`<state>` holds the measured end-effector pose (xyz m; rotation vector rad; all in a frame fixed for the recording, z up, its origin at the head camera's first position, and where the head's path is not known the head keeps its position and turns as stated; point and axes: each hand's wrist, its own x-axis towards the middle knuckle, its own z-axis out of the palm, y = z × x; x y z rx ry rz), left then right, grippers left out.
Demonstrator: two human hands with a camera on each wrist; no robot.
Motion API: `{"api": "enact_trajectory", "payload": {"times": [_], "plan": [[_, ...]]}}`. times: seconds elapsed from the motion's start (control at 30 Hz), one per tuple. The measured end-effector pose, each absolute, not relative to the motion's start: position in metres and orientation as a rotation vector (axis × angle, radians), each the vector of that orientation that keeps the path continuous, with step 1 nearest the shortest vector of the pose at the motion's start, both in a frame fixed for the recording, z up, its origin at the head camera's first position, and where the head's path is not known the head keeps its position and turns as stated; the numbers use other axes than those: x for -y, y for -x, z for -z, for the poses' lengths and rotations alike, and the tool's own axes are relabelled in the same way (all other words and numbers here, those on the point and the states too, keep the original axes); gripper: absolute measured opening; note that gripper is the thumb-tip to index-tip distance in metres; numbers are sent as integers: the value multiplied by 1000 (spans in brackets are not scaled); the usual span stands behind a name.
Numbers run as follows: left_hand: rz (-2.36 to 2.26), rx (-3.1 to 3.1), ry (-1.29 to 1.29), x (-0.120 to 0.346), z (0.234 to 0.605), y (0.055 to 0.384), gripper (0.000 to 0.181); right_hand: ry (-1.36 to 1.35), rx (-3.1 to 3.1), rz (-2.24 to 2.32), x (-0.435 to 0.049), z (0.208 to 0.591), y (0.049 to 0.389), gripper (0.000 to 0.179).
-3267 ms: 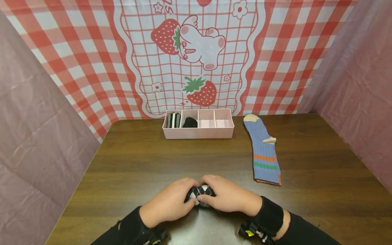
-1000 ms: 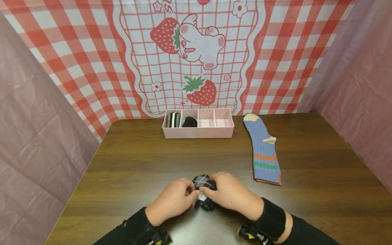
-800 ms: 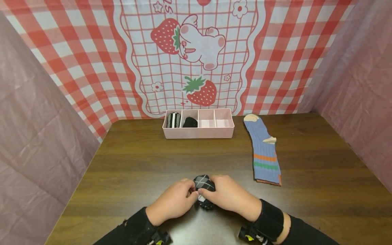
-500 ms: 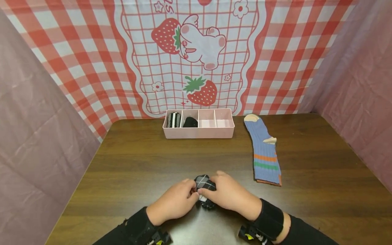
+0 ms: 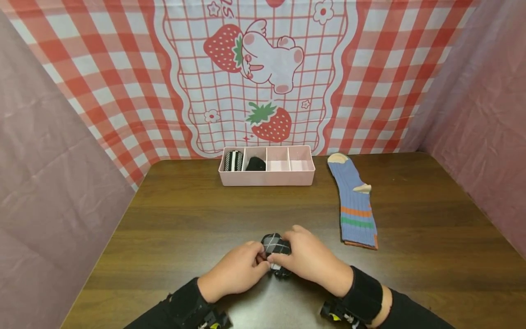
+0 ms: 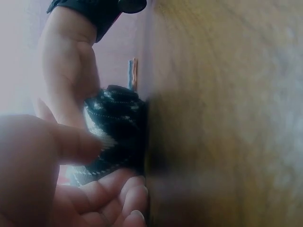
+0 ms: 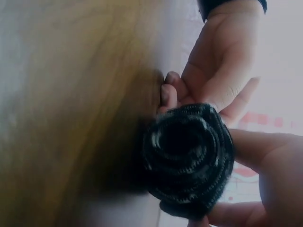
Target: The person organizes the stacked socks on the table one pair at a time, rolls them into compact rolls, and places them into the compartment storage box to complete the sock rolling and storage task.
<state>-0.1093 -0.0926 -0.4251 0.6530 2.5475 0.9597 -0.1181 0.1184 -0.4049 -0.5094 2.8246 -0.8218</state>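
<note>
A rolled-up black, grey and white argyle sock bundle [image 5: 276, 244] stays low at the table's near middle, between my two hands. My left hand [image 5: 238, 267] pinches its left side with thumb and curled fingers. From the right, my right hand [image 5: 314, 260] grips it, thumb on the near side and fingers on the far side. In the right wrist view the end of the sock roll [image 7: 189, 161] shows spiral layers. Seen from the left wrist, the sock roll [image 6: 120, 127] touches or nearly touches the table; fingers hide part of it.
A pink four-part box [image 5: 267, 179] stands at the table's back. A striped sock roll [image 5: 233, 161] fills its left compartment, a black one [image 5: 255, 164] the second. Flat blue socks [image 5: 354, 201] lie at right. A checked cloth [image 5: 370, 91] hangs behind.
Since the oldest frame, the sock roll has turned, so its grey-checked side now faces up, and both hands have shifted their hold. Over the last second the hands have barely moved.
</note>
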Motion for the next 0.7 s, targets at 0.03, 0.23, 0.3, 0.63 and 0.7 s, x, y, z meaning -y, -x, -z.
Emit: {"api": "enact_trajectory", "payload": {"times": [0.03,0.23,0.3,0.63,0.7], "plan": [[-958,-2543,-655,93,425,110,14,495,-2799,849,-119,405,119,56],[-942,-2518,-679,92,424,114,14,457,-2693,964,-119,409,125,49],[-932,-2521,-687,92,424,115,13,458,-2671,993,-119,411,125,47],[-925,-2527,-728,91,426,115,11,501,-2703,963,-118,412,124,39],[-922,-2535,-739,92,426,115,10,517,-2713,940,-118,410,124,38]]}}
